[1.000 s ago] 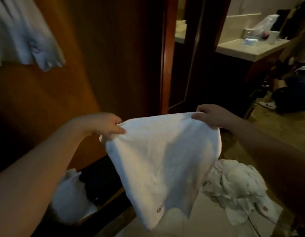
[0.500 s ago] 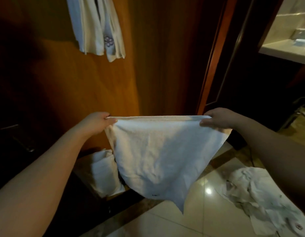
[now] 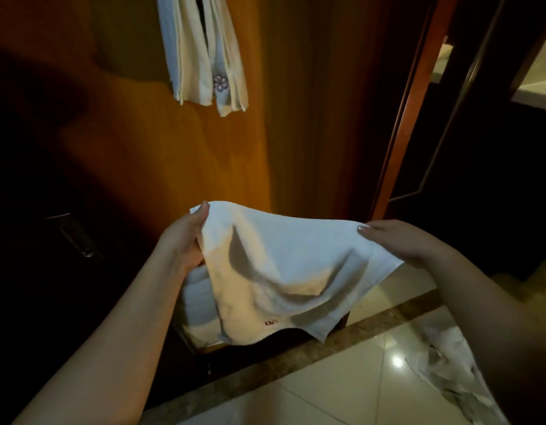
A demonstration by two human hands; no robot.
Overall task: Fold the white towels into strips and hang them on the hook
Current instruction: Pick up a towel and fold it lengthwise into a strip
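- A metal handle (image 3: 77, 237) glints on the dark panel at far left, low in shadow
- The left hand (image 3: 185, 237) reaches in from the lower left, its fingers closed on the left top corner of a white towel (image 3: 284, 271), thumb up along the cloth's edge
- Folded towels (image 3: 201, 299) lie stacked just behind that wrist, partly hidden by the cloth in front
- Above, towel strips (image 3: 204, 53) hang down flat against the orange wood door (image 3: 161, 154); one carries a small embroidered flower near its lower end; the hook itself is out of frame
- The towel is held in the air between both hands, in front of the door; its top edge sags in the middle, deep creases run across it, and a small red mark shows near the lower hem
- A reddish door frame (image 3: 406, 118) stands upright to the right of the wood panel, with a dark opening beyond
- The right hand (image 3: 409, 243) comes in from the right, fingers pinching the towel's right top corner, thumb on top with the nail showing
- A crumpled pile (image 3: 449, 363) of white cloth lies on the glossy tiled floor (image 3: 342, 388) at lower right, partly covered by the right forearm
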